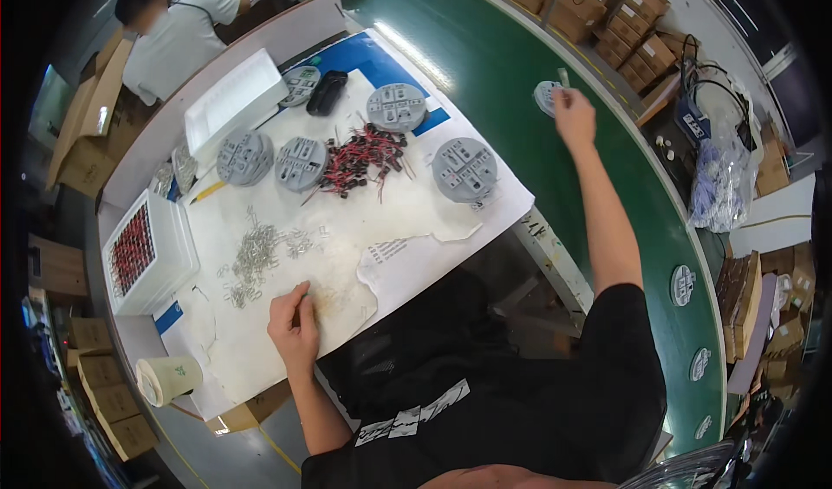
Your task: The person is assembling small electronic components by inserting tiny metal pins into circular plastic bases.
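My right hand [575,118] reaches out over the green conveyor belt, its fingers closed at the edge of a grey round disc [546,97] and partly covering it. My left hand [295,323] rests at the near side of the table with fingers curled; whatever may be in them is hidden. Just beyond it lies a loose heap of small silvery metal clips [253,259]. Farther back is a pile of small black parts with red and black wires [364,158]. Around this pile stand grey round discs with parts set in them, among them one at the right [465,169].
A white foam box [178,229] holds rows of wired parts at the left. Behind are a foam lid [236,99] and a black case [327,93]. A lidded cup [169,380] stands at the table's near left corner. More discs [683,284] ride the belt. Another person [178,43] sits beyond the partition.
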{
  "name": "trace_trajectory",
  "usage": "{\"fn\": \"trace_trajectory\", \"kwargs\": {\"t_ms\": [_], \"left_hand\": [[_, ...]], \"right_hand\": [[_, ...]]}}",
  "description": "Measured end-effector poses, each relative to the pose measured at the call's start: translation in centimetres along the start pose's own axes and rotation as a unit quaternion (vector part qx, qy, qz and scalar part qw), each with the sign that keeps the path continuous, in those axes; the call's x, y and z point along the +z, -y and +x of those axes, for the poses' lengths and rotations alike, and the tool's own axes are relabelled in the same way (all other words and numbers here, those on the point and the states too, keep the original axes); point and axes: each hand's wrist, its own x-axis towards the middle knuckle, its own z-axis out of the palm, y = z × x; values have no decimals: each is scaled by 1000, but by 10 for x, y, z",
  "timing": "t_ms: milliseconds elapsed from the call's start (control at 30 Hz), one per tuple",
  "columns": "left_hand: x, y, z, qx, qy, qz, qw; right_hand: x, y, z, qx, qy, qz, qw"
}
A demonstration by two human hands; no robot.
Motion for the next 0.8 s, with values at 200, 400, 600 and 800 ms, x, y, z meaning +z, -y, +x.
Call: {"fn": "trace_trajectory", "kwargs": {"t_ms": [200,400,600,800], "left_hand": [[-5,5,0,-1,6,32,999],[-2,8,0,26,9,29,999],[-12,5,-11,2,-12,12,1000],[-14,10,-10,21,-26,25,999]], "right_hand": [[-73,153,-127,-196,406,134,882],[-69,149,-142,-215,347,51,912],[-69,152,-139,-179,342,84,919],[-69,144,-122,-164,385,178,891]]}}
